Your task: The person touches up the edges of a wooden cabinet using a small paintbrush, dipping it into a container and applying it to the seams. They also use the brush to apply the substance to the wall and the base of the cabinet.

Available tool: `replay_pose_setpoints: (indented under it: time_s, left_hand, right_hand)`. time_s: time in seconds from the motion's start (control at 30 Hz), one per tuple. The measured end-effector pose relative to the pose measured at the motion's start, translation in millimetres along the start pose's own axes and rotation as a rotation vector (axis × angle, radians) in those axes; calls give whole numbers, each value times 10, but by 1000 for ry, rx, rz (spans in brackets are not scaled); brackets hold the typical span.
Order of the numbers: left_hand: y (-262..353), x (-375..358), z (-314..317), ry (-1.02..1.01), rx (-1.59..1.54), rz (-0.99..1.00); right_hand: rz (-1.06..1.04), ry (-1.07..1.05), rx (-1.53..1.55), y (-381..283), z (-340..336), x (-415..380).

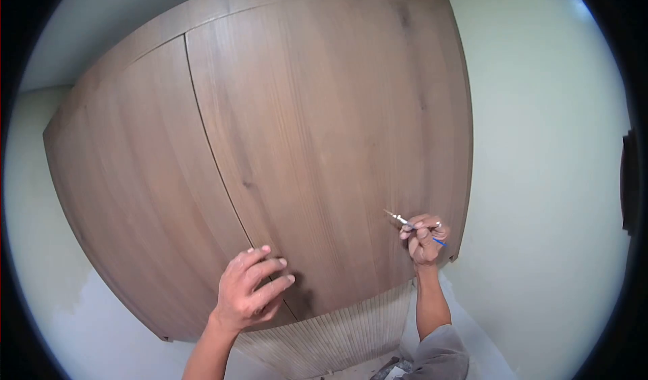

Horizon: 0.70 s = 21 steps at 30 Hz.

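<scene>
Two hands at the wooden cabinet [337, 130]: left hand [248, 291] loosely curled, apparently empty, near its lower edge; right hand [425, 238] pinching a slim tool [399, 219] near its lower right corner. If that pinch slipped, I'd expect the tip to scratch the wood. Cabinet closed; contents hidden.

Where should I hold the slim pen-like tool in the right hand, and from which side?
Hold the slim pen-like tool by its blue shaft, behind the white section, probably coming from the lower right, as the right hand does. It's thin and straight, its narrow tip slanting up and left, so this should leave the tip free.
</scene>
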<state>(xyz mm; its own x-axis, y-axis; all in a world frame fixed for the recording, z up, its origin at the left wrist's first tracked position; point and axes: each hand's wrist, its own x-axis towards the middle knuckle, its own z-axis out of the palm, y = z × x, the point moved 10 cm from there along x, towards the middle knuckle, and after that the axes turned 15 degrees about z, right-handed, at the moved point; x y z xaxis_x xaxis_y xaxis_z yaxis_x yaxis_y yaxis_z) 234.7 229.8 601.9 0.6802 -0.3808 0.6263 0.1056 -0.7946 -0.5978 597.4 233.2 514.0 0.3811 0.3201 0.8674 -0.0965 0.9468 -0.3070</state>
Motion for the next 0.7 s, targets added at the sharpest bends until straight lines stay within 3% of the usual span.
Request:
replay_pose_setpoints:
  time_s: [0.13, 0.4, 0.7]
  left_hand:
    - [-142, 280, 26, 69, -1, 11]
    - [-106, 575, 113, -36, 2, 134]
    - [-298, 491, -326, -93, 177, 103]
  right_hand:
    - [102, -10, 98, 58, -1, -4]
    - [232, 206, 105, 91, -35, -68]
    - [-160, 195, -161, -831, 1049, 1382]
